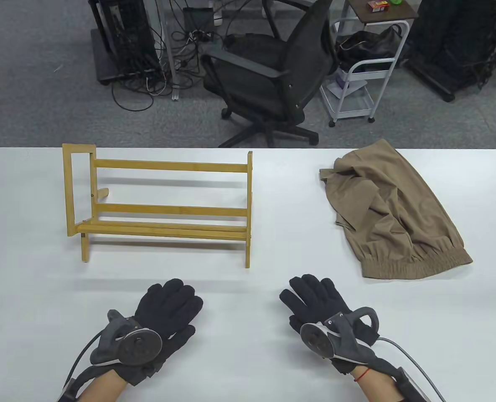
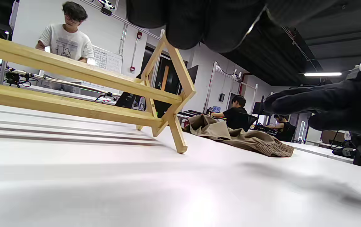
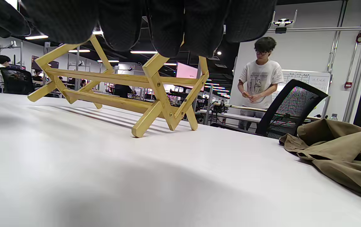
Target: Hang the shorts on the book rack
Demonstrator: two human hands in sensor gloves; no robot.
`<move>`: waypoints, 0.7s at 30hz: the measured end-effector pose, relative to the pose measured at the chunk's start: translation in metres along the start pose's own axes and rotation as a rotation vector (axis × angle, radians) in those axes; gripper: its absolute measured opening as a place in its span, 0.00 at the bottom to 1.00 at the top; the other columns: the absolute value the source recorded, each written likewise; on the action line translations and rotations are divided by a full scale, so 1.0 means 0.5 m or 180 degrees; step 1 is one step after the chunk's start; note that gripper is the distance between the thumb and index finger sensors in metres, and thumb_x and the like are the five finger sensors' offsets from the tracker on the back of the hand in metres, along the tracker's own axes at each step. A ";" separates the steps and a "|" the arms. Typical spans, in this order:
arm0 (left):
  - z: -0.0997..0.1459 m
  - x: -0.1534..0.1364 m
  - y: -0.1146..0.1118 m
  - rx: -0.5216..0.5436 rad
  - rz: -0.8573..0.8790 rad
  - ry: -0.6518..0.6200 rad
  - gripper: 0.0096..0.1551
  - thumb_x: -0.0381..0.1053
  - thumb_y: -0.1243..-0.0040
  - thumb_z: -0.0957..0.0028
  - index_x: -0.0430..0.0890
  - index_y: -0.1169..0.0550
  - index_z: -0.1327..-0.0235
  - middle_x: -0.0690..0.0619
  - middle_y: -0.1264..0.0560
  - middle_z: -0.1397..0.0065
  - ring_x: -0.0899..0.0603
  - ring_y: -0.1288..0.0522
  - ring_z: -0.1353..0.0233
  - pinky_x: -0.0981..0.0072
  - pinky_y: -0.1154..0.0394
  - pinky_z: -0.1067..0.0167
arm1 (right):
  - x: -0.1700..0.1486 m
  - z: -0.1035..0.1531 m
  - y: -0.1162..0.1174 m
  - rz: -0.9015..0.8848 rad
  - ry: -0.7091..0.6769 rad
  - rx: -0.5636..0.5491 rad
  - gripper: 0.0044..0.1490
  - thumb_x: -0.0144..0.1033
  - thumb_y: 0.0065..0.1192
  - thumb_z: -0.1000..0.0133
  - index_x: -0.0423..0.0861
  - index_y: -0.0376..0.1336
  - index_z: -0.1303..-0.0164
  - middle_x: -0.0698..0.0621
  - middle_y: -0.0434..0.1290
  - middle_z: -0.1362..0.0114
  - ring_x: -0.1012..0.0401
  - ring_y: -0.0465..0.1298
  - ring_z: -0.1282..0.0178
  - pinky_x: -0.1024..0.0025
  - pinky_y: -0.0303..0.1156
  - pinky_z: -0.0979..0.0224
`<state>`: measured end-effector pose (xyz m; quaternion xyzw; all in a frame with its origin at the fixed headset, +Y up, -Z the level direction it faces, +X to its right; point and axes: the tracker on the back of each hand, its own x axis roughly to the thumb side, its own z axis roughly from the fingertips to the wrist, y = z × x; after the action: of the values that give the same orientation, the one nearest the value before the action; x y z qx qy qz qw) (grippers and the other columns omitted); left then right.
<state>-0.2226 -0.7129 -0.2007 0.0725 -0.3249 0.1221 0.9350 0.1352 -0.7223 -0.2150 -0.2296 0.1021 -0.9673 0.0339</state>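
Stuff that's cut off or hidden here

In the left wrist view the book rack (image 2: 83, 91) is chopped by the left edge, so its far end isn't seen, and the left hand (image 2: 199, 22) is cropped by the top edge with only dark fingertips left showing. The right wrist view cuts the shorts (image 3: 341, 154) off at the right edge, and the right hand (image 3: 155, 22) is clipped the same way up top. In the table view both forearms are cut by the bottom edge, and the palms are hidden under the gloves' backs.
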 end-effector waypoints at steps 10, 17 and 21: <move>-0.001 -0.001 0.000 -0.0013 0.0011 -0.0020 0.35 0.64 0.51 0.48 0.55 0.28 0.27 0.52 0.34 0.18 0.38 0.41 0.16 0.34 0.45 0.28 | -0.007 -0.002 0.000 0.0011 0.0051 -0.0043 0.37 0.62 0.50 0.48 0.68 0.54 0.26 0.59 0.56 0.13 0.56 0.59 0.12 0.54 0.58 0.13; -0.002 -0.004 -0.002 -0.0044 0.0067 -0.0015 0.35 0.64 0.51 0.48 0.55 0.28 0.26 0.52 0.34 0.18 0.37 0.41 0.16 0.34 0.45 0.28 | -0.028 -0.005 0.005 0.0066 0.0163 -0.0087 0.36 0.62 0.51 0.48 0.68 0.55 0.26 0.59 0.57 0.13 0.56 0.60 0.12 0.54 0.58 0.13; -0.002 -0.004 -0.002 -0.0037 0.0071 -0.0025 0.35 0.64 0.51 0.48 0.55 0.28 0.27 0.52 0.34 0.18 0.37 0.41 0.16 0.34 0.45 0.28 | -0.048 -0.008 0.005 0.0129 0.0263 -0.0147 0.36 0.61 0.51 0.48 0.68 0.55 0.27 0.59 0.57 0.13 0.56 0.61 0.12 0.54 0.59 0.13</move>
<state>-0.2231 -0.7139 -0.2026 0.0639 -0.3300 0.1303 0.9327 0.1549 -0.7213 -0.2293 -0.1881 0.1304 -0.9725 0.0440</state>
